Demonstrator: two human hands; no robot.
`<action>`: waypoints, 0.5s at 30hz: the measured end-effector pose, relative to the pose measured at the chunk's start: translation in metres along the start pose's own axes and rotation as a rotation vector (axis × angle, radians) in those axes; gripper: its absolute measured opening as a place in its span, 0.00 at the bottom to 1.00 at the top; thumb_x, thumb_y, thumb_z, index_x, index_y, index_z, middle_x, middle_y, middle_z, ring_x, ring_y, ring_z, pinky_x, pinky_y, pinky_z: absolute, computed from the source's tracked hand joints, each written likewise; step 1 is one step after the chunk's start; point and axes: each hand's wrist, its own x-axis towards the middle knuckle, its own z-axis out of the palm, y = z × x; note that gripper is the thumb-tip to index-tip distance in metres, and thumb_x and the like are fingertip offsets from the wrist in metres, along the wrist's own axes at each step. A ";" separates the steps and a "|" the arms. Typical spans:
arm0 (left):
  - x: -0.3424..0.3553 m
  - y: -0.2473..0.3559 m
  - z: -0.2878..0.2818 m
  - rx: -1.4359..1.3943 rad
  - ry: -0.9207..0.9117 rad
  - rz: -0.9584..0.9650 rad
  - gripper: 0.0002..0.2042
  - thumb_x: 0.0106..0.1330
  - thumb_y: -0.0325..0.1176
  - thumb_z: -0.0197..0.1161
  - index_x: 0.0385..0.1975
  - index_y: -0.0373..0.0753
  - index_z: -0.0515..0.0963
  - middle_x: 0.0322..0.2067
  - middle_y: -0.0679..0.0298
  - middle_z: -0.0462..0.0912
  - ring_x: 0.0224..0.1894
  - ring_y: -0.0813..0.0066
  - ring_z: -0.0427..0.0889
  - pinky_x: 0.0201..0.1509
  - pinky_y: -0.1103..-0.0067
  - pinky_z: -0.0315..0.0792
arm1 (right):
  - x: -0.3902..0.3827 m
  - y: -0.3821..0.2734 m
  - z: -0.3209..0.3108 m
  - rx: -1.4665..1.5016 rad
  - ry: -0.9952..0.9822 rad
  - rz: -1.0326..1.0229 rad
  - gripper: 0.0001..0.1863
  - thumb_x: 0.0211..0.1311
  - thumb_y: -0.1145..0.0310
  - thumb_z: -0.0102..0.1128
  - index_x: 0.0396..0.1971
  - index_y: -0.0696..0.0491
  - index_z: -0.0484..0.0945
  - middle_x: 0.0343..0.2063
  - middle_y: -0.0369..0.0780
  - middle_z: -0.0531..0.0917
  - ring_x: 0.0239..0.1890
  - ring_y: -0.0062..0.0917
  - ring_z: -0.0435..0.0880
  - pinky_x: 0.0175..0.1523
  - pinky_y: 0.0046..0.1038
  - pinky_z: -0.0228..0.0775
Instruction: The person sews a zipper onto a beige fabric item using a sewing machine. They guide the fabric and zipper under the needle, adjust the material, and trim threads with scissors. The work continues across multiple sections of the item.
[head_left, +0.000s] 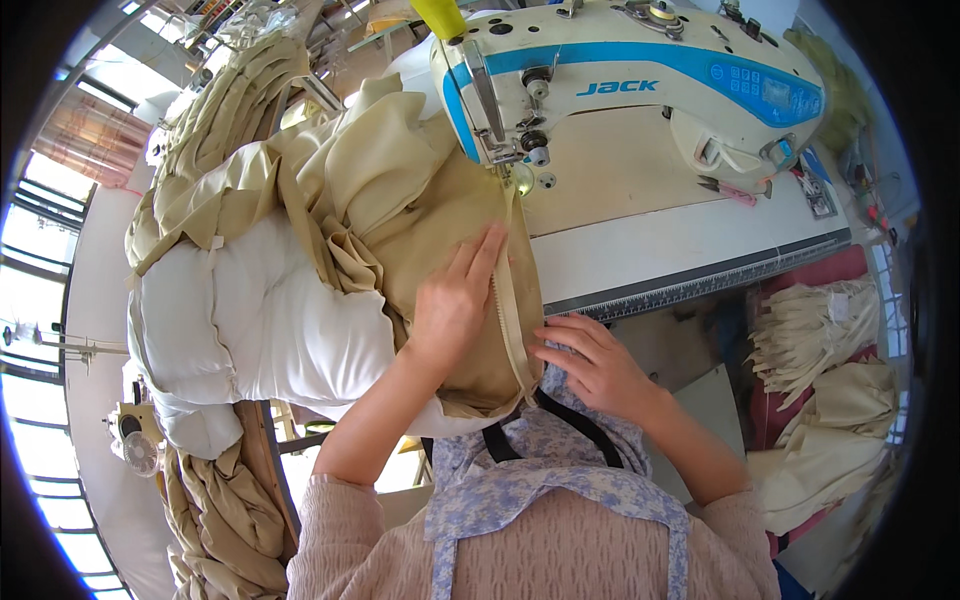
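Note:
A tan fabric panel (425, 235) lies under the head of a white and blue sewing machine (600, 60). A pale zipper strip (507, 315) runs along the panel's right side, from the needle area toward my body. My left hand (455, 305) rests flat on the panel just left of the strip, fingers stretched toward the needle. At the panel's right edge, near the strip's lower end, my right hand (590, 365) touches the cloth with its fingers extended and apart. White padded stuffing (290, 320) bulges out beneath the tan cloth on the left.
Pink-handled snips (735, 192) lie on the machine table (640, 250), which has a ruler strip (700, 268) along its front edge. Bundled cream pieces (815, 335) sit at the right. More tan cloth (225, 520) hangs at the lower left, near a small fan (141, 453).

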 end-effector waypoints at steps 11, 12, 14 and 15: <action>0.033 -0.010 0.004 -0.029 -0.090 0.227 0.08 0.61 0.26 0.70 0.38 0.37 0.81 0.43 0.62 0.88 0.52 0.59 0.87 0.65 0.57 0.75 | 0.028 0.044 0.030 0.026 0.175 -0.254 0.09 0.51 0.73 0.64 0.34 0.55 0.84 0.45 0.38 0.83 0.53 0.30 0.81 0.63 0.37 0.75; 0.030 -0.013 0.008 -0.034 -0.107 0.239 0.08 0.61 0.27 0.70 0.37 0.38 0.80 0.42 0.62 0.88 0.52 0.60 0.87 0.66 0.56 0.73 | 0.028 0.045 0.029 0.012 0.170 -0.272 0.09 0.50 0.73 0.65 0.34 0.55 0.84 0.45 0.38 0.83 0.52 0.31 0.81 0.62 0.36 0.75; 0.027 -0.018 0.017 -0.044 -0.140 0.263 0.08 0.60 0.28 0.71 0.36 0.39 0.80 0.41 0.63 0.88 0.51 0.61 0.87 0.70 0.54 0.70 | 0.030 0.046 0.024 -0.018 0.161 -0.308 0.09 0.49 0.72 0.66 0.33 0.55 0.83 0.44 0.37 0.84 0.51 0.31 0.82 0.60 0.36 0.76; 0.027 -0.020 0.019 -0.048 -0.145 0.270 0.08 0.60 0.27 0.71 0.36 0.39 0.80 0.40 0.63 0.88 0.51 0.61 0.87 0.69 0.54 0.70 | 0.030 0.048 0.023 -0.015 0.142 -0.304 0.13 0.48 0.71 0.68 0.37 0.52 0.85 0.43 0.36 0.84 0.49 0.30 0.83 0.58 0.35 0.77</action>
